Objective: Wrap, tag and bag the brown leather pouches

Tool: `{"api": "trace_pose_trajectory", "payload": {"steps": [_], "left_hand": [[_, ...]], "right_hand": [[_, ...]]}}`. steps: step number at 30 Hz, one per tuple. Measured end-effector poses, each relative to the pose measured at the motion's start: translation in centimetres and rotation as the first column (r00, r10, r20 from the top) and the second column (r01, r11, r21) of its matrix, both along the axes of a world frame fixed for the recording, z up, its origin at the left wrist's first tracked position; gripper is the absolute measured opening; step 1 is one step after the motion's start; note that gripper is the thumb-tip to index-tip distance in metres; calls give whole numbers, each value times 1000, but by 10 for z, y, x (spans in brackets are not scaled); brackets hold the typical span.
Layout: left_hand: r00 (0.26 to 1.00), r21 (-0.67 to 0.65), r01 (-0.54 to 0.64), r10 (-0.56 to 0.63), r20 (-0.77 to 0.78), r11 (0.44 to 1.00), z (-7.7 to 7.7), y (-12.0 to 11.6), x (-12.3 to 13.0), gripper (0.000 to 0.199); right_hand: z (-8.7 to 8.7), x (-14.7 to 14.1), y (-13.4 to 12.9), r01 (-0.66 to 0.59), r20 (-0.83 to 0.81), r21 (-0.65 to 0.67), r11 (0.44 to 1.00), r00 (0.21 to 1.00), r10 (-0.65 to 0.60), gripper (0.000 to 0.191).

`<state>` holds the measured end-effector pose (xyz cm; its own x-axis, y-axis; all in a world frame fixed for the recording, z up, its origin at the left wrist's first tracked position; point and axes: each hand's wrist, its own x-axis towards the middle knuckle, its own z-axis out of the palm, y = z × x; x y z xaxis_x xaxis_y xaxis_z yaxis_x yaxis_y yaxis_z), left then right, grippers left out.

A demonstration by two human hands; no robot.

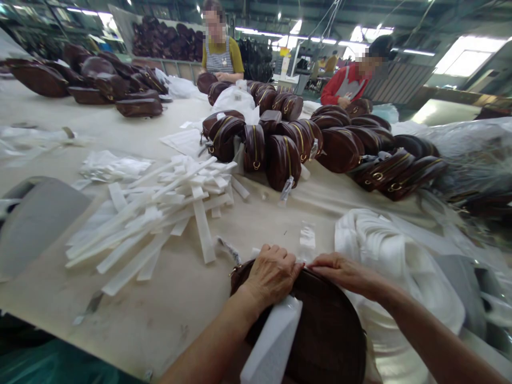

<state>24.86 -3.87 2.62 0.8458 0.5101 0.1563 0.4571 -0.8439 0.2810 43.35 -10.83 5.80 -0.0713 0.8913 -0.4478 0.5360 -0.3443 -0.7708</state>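
at the table's near edge, left hand (272, 273) and right hand (340, 271) pinch the top rim of a brown bag (324, 330); white foam block (276, 341) leans against it. foam strips (160, 213) lie left, 2 co-workers at the far edge.

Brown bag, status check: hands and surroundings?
Left hand and right hand both pressing brown bag top edge. White foam block beside left wrist. Foam strips nearby.

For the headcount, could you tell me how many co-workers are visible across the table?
2: one in a yellow top behind the far bags, one in red further right. Others may be hidden.
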Motion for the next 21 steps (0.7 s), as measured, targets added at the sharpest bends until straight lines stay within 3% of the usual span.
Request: {"api": "trace_pose_trajectory", "payload": {"steps": [4,11,15,17,21], "left_hand": [[997,-29,30,-32,-74,999,3,2,3,35],[992,-29,25,-29,-124,999,5,5,6,35],[990,-38,30,-35,-136,999,5,4,5,39],[991,-37,35,-40,-124,999,4,3,5,40],[996,-43,24,-28,-86,999,4,2,4,38]], "right_hand": [[3,-7,-25,-59,138,105,993,989,45,43],[-19,-23,-48,99,164,259,961,976,-144,42],[-12,-17,-42,121,166,247,962,972,-165,37],[-11,-9,-32,195,221,215,957,945,-242,40],[-25,5,-5,370,334,202,907,844,-419,26]]}}
